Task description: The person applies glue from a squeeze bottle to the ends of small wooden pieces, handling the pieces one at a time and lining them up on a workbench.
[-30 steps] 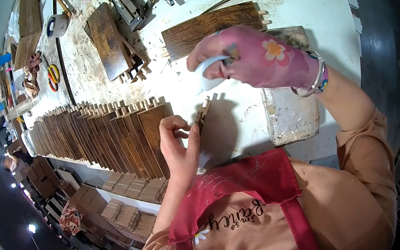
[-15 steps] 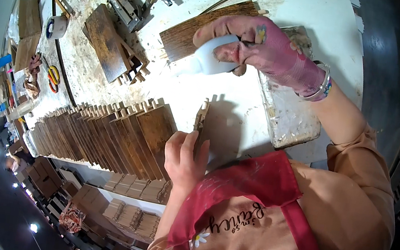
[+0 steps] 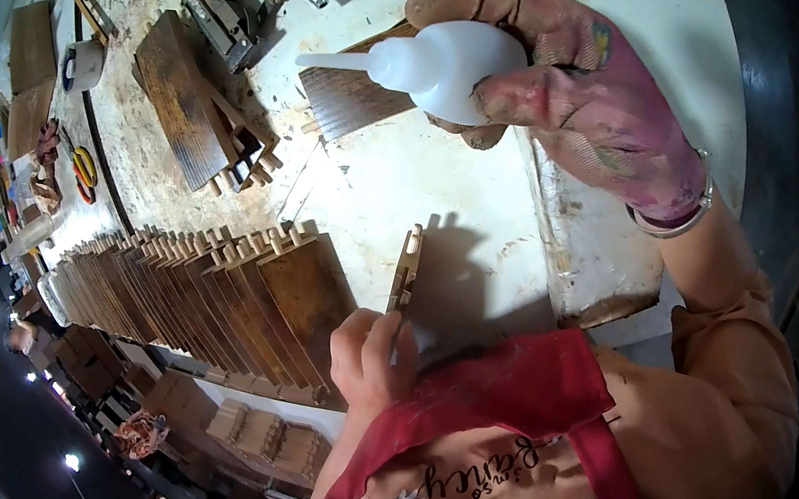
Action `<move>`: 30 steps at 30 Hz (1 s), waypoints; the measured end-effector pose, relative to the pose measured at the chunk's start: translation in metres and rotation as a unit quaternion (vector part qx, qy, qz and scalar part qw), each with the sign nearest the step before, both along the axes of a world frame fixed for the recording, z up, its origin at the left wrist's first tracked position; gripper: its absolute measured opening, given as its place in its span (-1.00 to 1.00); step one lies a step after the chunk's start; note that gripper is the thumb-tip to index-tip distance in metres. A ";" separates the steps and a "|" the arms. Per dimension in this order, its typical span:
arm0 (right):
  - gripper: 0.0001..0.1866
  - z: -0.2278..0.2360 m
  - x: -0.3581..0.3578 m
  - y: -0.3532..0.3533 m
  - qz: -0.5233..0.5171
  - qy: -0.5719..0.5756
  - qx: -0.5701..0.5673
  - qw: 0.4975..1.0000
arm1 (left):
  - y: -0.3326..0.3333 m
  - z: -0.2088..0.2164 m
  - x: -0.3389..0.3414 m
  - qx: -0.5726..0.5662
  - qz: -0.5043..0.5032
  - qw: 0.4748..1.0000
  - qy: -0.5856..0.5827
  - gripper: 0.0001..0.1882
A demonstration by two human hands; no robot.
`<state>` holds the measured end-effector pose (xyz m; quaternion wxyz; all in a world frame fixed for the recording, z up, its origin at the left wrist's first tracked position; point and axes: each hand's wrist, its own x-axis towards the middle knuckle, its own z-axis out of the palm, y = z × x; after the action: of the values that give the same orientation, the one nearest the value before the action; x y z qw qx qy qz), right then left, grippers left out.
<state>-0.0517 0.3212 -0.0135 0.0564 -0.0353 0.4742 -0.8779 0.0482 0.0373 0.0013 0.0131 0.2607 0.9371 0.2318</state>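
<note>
My right hand (image 3: 591, 98), in a stained pink glove, is closed round a white squeeze bottle (image 3: 465, 61). The bottle lies on its side in the air, its thin nozzle pointing left. Near the table's front edge my bare left hand (image 3: 370, 355) grips a narrow wooden board (image 3: 404, 275) stood on edge. A pale dowel sticks up at the board's far end; its near end is hidden by my fingers. Just left of that hand, a long row of dark wooden boards (image 3: 304, 282) stands on edge, with dowels along the upper side.
Behind the bottle lies a dark grained board (image 3: 350, 92). Joined wooden pieces (image 3: 187, 100) rest farther left, near a nail gun (image 3: 220, 4). Yellow-handled scissors (image 3: 84, 170) and a tape roll (image 3: 83, 67) sit at the far left. A plastic-wrapped slab (image 3: 602, 246) lies to the right.
My right hand has lifted the bottle up toward me, and its nozzle has swung to point level left. My left hand has shifted slightly nearer, still on the board.
</note>
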 end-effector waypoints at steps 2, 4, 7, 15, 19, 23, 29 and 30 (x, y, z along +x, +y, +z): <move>-0.58 0.004 0.000 0.000 -0.008 -0.008 -0.017 1.000 | -0.001 -0.001 -0.001 0.011 -0.006 1.000 0.001 -0.61; -0.60 -0.002 0.000 -0.001 -0.028 0.026 0.063 0.997 | -0.001 -0.001 0.000 0.017 0.002 1.000 -0.008 -0.61; -0.36 -0.001 0.000 0.000 -0.004 0.019 0.074 0.997 | 0.000 0.000 0.001 0.017 0.007 1.000 -0.011 -0.58; -0.19 -0.003 0.001 0.007 0.028 0.001 0.020 0.999 | 0.008 0.007 0.001 -0.010 0.007 1.000 -0.013 -0.56; -0.20 0.007 -0.001 0.005 0.034 -0.021 0.047 0.998 | 0.006 0.005 0.001 -0.016 0.010 1.000 -0.012 -0.58; -0.22 0.004 0.001 0.003 0.015 -0.021 0.047 0.999 | 0.005 0.004 0.002 -0.016 0.011 1.000 -0.010 -0.59; -0.22 0.010 -0.001 0.003 0.030 -0.045 0.074 0.996 | 0.004 0.003 0.003 -0.003 0.012 1.000 -0.016 -0.57; -0.22 0.009 -0.001 0.003 0.035 -0.034 0.061 0.997 | 0.004 0.003 0.003 -0.008 0.012 1.000 -0.016 -0.57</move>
<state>-0.0527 0.3239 -0.0046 0.1054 -0.0186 0.5234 -0.8453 0.0510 0.0414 0.0041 0.0270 0.2459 0.9415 0.2288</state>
